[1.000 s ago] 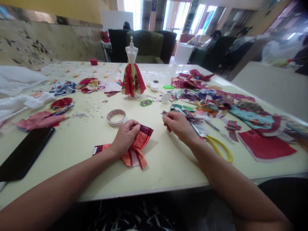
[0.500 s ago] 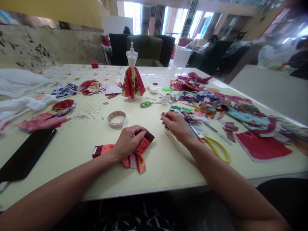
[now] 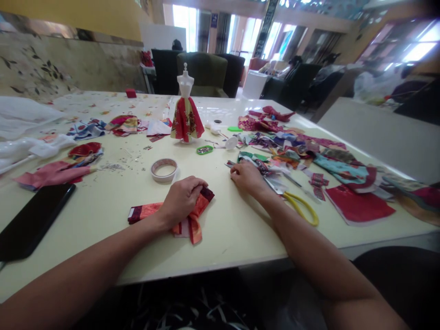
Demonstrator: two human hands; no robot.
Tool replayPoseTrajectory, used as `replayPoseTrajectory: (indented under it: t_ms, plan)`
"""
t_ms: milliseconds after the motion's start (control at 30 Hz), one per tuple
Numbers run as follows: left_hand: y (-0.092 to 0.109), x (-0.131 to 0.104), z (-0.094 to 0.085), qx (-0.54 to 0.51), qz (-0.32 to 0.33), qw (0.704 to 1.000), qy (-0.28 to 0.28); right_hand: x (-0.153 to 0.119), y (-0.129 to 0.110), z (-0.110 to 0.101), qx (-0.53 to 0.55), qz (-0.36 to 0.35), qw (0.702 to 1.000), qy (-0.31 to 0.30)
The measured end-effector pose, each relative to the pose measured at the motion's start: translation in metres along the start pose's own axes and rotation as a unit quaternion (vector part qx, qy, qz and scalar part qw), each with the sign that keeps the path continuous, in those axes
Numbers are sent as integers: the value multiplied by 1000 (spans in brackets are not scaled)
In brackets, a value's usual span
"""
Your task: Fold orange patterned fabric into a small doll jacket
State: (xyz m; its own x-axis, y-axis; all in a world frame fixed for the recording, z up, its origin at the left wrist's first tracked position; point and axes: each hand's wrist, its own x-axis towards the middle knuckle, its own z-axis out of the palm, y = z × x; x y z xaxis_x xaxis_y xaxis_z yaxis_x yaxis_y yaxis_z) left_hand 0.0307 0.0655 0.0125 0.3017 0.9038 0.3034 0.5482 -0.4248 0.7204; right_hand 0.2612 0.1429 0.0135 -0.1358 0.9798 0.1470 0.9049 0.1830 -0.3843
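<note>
My left hand (image 3: 183, 198) is closed on a folded strip of orange-red fabric (image 3: 195, 231) with dark maroon ends, pressed against the table. Part of the cloth is hidden under the palm. My right hand (image 3: 248, 178) rests low on the table with its fingers bent together. A thin, pointed, metallic piece (image 3: 229, 163) shows at its fingertips; what it is I cannot make out. Yellow-handled scissors (image 3: 302, 207) lie beside the right wrist, their blades partly covered by the forearm. A roll of tape (image 3: 164, 170) stands just beyond my left hand.
A small dress form (image 3: 186, 107) in a red and yellow skirt stands farther back. A green dish (image 3: 205, 150) of small bits lies before it. Fabric scraps (image 3: 288, 142) spread along the right, with a red piece (image 3: 359, 205) nearer. A black phone (image 3: 36, 220) lies left.
My right hand has come down onto the table, its fingers lower and flatter over the pointed piece. My left hand keeps its hold on the fabric. The view has shifted slightly.
</note>
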Motion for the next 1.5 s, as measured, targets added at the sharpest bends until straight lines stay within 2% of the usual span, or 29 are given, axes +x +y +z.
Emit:
replayPoseTrajectory:
  t_ms: [167,333,633,867,1067,1200,1400,1500]
  plan:
    - [1,-2,1,11,-9,1000,1,-2,-5,3,-64,-16,997,-36]
    - [1,0,0,52,0,998,21,-3,-6,2,-79,-51,993,-66]
    - [-7,2,2,13,-12,1000,12,-13,-14,2,-106,-105,985,-87]
    - [-1,1,-1,74,-31,997,12,-11,-11,10,-124,-89,986,-66]
    - [-1,3,-4,91,-11,996,19,-11,-11,12,-133,-89,984,-78]
    - [-2,4,-5,73,-8,997,21,-14,-13,6,-115,-99,985,-84]
    - [-2,4,-4,58,-18,998,25,-13,-13,-10,-86,-79,991,-61]
    - [-2,4,-4,56,-24,998,25,-11,-11,-10,-81,-79,991,-70]
